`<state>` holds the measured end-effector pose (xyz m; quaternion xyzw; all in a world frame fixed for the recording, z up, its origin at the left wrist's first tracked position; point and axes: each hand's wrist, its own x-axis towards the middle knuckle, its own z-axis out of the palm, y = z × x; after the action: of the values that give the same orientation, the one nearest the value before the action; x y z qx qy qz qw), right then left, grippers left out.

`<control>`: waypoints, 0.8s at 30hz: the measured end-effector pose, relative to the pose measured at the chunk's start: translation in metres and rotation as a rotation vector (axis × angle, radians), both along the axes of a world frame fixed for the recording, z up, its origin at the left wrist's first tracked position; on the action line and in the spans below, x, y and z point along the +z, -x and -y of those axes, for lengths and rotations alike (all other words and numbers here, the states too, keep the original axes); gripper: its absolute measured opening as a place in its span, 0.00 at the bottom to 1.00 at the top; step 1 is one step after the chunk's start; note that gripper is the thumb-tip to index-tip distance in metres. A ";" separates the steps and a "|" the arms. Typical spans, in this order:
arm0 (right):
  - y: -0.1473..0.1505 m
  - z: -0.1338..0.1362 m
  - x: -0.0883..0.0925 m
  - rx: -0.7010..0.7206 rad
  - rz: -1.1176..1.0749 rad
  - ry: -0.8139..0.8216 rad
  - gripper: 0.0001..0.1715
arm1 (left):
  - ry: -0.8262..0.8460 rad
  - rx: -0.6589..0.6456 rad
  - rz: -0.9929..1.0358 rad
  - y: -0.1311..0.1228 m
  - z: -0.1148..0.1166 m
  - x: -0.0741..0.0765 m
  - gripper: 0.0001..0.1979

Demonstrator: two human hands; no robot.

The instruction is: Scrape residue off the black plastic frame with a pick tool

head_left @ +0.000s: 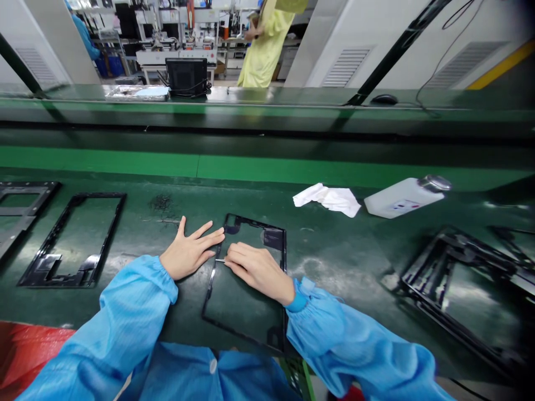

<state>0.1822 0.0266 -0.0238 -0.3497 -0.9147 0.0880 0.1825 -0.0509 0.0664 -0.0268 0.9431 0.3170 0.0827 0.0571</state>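
Note:
A thin black rectangular frame (246, 333) lies flat on the green bench in front of me. My left hand (190, 252) rests at its left side, fingers spread, with fingertips touching the upper left edge. Closed in a pinch, my right hand (254, 268) reaches over the frame's open middle. From its fingertips a small, thin metallic tool (219, 260) points left onto the frame's left edge; most of the tool is hidden, so its exact kind cannot be told. Dark patches of film (273, 238) sit in the frame's upper corners.
Another black frame (109, 234) and a grey-black one (31, 214) lie on the left. Dark scraps (161, 203) are heaped behind my left hand. A crumpled white wipe (330, 199) and a white bottle (403, 197) stand behind, right. Stacked frames (443, 317) occupy the right side.

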 end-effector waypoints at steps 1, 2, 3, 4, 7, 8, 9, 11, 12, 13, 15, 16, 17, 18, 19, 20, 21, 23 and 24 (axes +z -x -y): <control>0.000 0.000 0.000 -0.023 -0.001 -0.007 0.13 | -0.004 0.001 0.002 0.000 0.000 0.000 0.22; 0.000 -0.001 0.000 -0.042 0.005 -0.019 0.13 | -0.007 0.001 0.003 0.000 0.000 0.001 0.22; 0.001 0.000 0.000 -0.052 0.016 -0.033 0.14 | -0.009 0.001 0.003 0.000 0.000 0.001 0.22; 0.001 0.000 0.000 -0.053 0.031 -0.047 0.14 | -0.011 0.001 0.003 -0.001 0.001 0.001 0.22; 0.002 0.002 0.002 -0.017 0.062 -0.076 0.15 | -0.021 0.005 0.009 -0.001 0.001 0.001 0.21; 0.002 0.002 0.002 0.000 0.062 -0.078 0.15 | -0.024 0.009 0.015 -0.001 0.001 0.001 0.21; 0.002 0.003 0.003 0.014 0.057 -0.076 0.15 | -0.027 0.013 0.022 -0.001 0.000 0.001 0.21; 0.002 0.003 0.002 0.021 0.043 -0.070 0.15 | -0.028 0.022 0.038 -0.002 0.000 0.000 0.20; 0.001 0.002 0.002 0.008 0.038 -0.068 0.14 | -0.029 0.026 0.046 -0.002 -0.001 0.000 0.20; 0.001 0.002 0.002 -0.015 0.035 -0.069 0.14 | -0.031 0.029 0.053 -0.002 -0.001 -0.001 0.20; 0.001 0.002 0.001 -0.066 0.043 -0.079 0.14 | -0.038 0.031 0.068 -0.003 -0.002 -0.001 0.20; 0.002 0.002 0.000 -0.083 0.053 -0.086 0.14 | -0.042 0.032 0.074 -0.003 -0.002 -0.002 0.20; 0.002 0.002 0.000 -0.087 0.065 -0.094 0.14 | -0.046 0.032 0.080 -0.003 -0.003 -0.002 0.20; 0.002 0.003 0.000 -0.079 0.079 -0.100 0.14 | -0.050 0.034 0.086 -0.003 -0.003 -0.002 0.20; 0.002 0.003 0.000 -0.061 0.092 -0.106 0.14 | -0.055 0.038 0.090 -0.003 -0.003 -0.003 0.20; 0.002 0.003 0.000 -0.039 0.104 -0.108 0.14 | -0.062 0.042 0.095 -0.003 -0.003 -0.003 0.20; 0.002 0.004 0.000 -0.017 0.111 -0.106 0.14 | -0.067 0.046 0.098 -0.003 -0.003 -0.003 0.19; 0.002 0.004 0.001 0.010 0.107 -0.096 0.14 | -0.070 0.051 0.100 -0.003 -0.003 -0.002 0.19; 0.002 0.004 0.001 0.009 0.098 -0.090 0.14 | -0.067 0.052 0.100 -0.004 -0.002 -0.002 0.19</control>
<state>0.1806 0.0229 -0.0231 -0.3409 -0.9271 0.0305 0.1527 -0.0472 0.0687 -0.0288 0.9306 0.3352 0.1416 0.0390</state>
